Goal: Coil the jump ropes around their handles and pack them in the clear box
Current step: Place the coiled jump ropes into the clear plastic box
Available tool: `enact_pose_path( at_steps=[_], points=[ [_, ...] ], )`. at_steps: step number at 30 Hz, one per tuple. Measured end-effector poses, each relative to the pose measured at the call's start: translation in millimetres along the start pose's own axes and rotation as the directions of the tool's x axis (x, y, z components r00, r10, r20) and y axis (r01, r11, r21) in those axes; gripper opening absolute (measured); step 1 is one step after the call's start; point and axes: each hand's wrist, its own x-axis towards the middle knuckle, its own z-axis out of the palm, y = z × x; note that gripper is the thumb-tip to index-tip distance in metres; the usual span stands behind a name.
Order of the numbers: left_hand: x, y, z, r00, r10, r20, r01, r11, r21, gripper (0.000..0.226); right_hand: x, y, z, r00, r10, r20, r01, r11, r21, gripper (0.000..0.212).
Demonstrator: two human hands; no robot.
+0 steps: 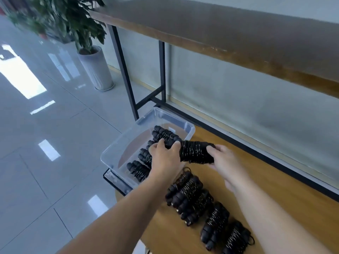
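- Held jump rope bundle (197, 152): black, coiled round its handles, lies roughly level at frame centre, over the right rim of the clear box (117, 143), one end toward the box, the other over the wooden surface (286, 182).
- Left hand (165, 158): fingers (161, 143) curled over the bundle's left end, thumb on the near side; it grips the bundle.
- Right hand (224, 163): holds the bundle's right end; fingers wrap the far end, thumb on top.
- Clear box: sits at the surface's left edge, centre-left of the frame, open-topped. On a dark item that juts out beneath its lower-left corner; what that is cannot be told.
- Packed bundles (145, 158): several black coiled ropes lie side by side inside the box, handle ends pointing upper left. Exact count unclear; the left hand covers part of them.
- Waiting bundles (201, 204): more coiled ropes in a row on the surface, lower centre to lower right, touching or just beside each other.
- Background: wooden shelf (220, 33) on a black metal frame (124, 74) across the top; potted plant (88, 52) on the glossy tiled floor (36, 125) upper left.
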Motion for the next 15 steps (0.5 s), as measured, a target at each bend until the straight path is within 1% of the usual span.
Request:
enact_pose_path(
  at_steps=[1,3,4,5,6,7,8,10,11,12,13,14,15],
  points=[
    [16,2,-12,1.0,-0.002,-0.019,0.002,1.0,0.016,0.045,0,-11,14,1.0,-0.014,0.01,0.014,1.0,0.007,0.017],
    [44,8,-36,0.998,0.011,-0.056,-0.008,0.999,0.039,0.034,8,-22,38,0.999,-0.03,0.028,0.029,0.999,0.043,0.006],
    [58,12,-48,0.998,0.003,-0.06,-0.001,1.0,0.022,0.025,14,-26,51,0.999,-0.022,0.043,0.02,0.998,0.061,0.015],
    [73,12,-57,0.998,0.004,-0.057,-0.001,0.999,0.053,0.017,18,-32,63,0.998,-0.011,0.054,0.007,0.997,0.071,0.021],
    [89,14,-65,1.0,0.012,-0.01,-0.011,0.989,0.145,0.012,23,-35,75,0.999,-0.004,0.045,0.002,0.998,0.064,0.021],
    [106,16,-72,0.999,-0.018,0.028,0.011,0.968,0.25,0.014,31,-38,87,0.999,0.007,0.036,-0.01,0.997,0.07,0.022],
    [116,18,-74,1.0,-0.018,0.014,0.013,0.954,0.299,0.02,33,-39,95,0.999,0.033,0.036,-0.036,0.996,0.082,0.029],
    [137,19,-79,0.997,0.043,0.068,-0.073,0.824,0.562,0.025,42,-44,117,0.995,0.098,0.018,-0.099,0.993,0.065,0.05],
    [152,14,-79,0.99,0.077,0.12,-0.137,0.742,0.656,0.021,52,-40,126,0.99,0.138,-0.007,-0.137,0.99,0.043,0.056],
    [161,11,-78,0.984,0.057,0.168,-0.165,0.65,0.742,0.017,60,-35,134,0.985,0.169,-0.022,-0.168,0.985,0.035,0.059],
    [171,6,-78,0.978,0.004,0.208,-0.171,0.584,0.794,0.024,64,-35,141,0.978,0.206,-0.031,-0.206,0.978,0.016,0.057],
    [181,3,-77,0.97,-0.027,0.241,-0.183,0.572,0.8,0.032,68,-37,146,0.973,0.229,-0.04,-0.229,0.973,0.002,0.05],
    [191,-1,-73,0.967,-0.075,0.242,-0.151,0.596,0.789,0.031,74,-36,151,0.969,0.242,-0.048,-0.242,0.97,0.006,0.042]
  ],
)
